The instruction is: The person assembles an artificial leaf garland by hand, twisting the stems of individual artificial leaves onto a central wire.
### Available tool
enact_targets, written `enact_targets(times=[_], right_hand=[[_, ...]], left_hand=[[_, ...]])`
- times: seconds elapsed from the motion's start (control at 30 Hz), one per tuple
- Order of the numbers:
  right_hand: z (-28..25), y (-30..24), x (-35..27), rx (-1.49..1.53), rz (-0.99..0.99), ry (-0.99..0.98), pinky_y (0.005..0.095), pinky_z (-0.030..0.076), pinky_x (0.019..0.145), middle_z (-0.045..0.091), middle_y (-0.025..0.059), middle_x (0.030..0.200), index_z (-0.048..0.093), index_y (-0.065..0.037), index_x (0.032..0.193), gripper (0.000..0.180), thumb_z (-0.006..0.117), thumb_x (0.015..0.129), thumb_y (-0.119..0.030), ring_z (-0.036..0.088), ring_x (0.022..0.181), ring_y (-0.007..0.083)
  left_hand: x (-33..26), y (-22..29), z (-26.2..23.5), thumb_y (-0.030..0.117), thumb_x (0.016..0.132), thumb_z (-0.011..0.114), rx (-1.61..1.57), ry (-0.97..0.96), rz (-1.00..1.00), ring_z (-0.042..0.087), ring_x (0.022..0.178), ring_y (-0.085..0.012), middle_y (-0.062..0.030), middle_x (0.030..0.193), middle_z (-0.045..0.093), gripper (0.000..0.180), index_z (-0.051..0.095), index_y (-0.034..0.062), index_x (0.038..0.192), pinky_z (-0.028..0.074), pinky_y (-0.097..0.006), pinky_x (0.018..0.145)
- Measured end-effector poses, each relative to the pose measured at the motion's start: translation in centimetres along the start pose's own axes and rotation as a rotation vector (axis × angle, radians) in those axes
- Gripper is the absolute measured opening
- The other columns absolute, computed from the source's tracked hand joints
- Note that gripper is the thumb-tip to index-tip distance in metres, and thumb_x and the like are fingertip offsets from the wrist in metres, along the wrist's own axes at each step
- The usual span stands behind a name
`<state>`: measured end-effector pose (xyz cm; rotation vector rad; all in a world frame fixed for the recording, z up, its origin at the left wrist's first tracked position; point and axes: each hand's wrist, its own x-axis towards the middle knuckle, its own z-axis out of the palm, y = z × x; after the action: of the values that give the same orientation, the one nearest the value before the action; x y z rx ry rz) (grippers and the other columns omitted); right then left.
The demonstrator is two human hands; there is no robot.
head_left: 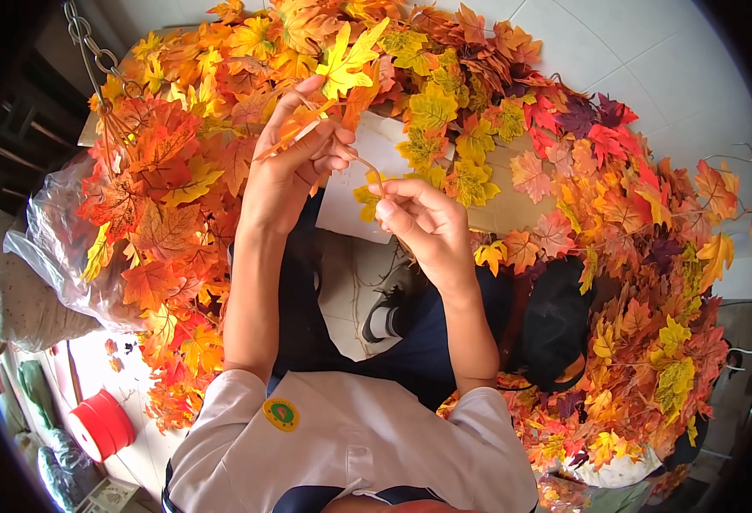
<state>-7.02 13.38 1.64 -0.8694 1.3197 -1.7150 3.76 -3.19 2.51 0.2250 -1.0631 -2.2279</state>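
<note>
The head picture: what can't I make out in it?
In the head view:
Thin stem: the parts inside the left grip and right grip are hidden by the fingers.
Cardboard: much of it is covered by leaves.
Chain: cut off at the top edge.
Badge: its design is too small.
Black object: partly covered by leaves; its kind is unclear.

The single view looks from the person's head, through the left of two side-by-side fisheye lenses; it faces steeply down over the pale shirt [333, 436] at the lower edge; the left hand [286, 167] and right hand [427, 227] lie close, near the middle; the wide lens reaches the pale tiles [650, 64] beyond, their lines bending toward the dark round rim.
</note>
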Motion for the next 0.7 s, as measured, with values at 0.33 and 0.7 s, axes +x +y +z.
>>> enact_targets(times=[0.33,0.7], right_hand=[[0.2,0.4,-0.3,-0.080,-0.074,-0.038,0.0217,0.046,0.077,0.058,0.0008,0.087,0.058,0.001,0.114,0.025,0.063,0.091,-0.007,0.055,0.079,0.0062],[0.3,0.5,-0.2,-0.342,-0.250,0.074,0.0220,0.045,0.064,0.057,0.0008,0.079,0.061,-0.001,0.110,0.022,0.065,0.089,-0.006,0.055,0.070,0.0070]], left_hand=[[0.0,0.1,-0.3,0.006,0.093,0.055,-0.041,-0.070,-0.026,0.067,0.075,-0.0220,-0.0192,0.089,0.065,0.057,0.030,0.0068,0.144,0.053,-0.028,0.067],[-0.8,0.8,0.2,0.000,0.089,0.056,0.055,-0.186,-0.074,0.069,0.078,-0.0288,-0.0228,0.090,0.065,0.076,0.014,0.0123,0.151,0.056,-0.034,0.069]])
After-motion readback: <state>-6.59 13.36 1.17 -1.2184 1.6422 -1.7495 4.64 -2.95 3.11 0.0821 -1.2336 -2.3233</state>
